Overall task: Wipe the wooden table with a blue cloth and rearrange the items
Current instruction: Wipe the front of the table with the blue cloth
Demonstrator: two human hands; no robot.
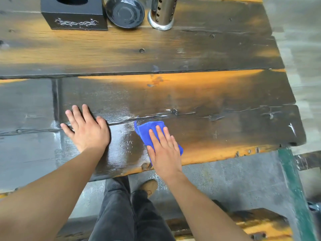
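right hand [164, 150] flat on blue cloth [147, 130], left hand [86, 129] splayed.

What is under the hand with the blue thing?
The blue cloth lies flat under the right hand, on the wooden table. The hand covers much of the cloth, so that part stays hidden.

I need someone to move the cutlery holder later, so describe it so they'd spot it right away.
Look along the far edge of the wooden table, where three items stand in a row. The metal cutlery holder is the rightmost, beside the dark bowl, which has the black tissue box on its other side. It alone is shiny steel: an upright cylinder with punched holes and a flared base.
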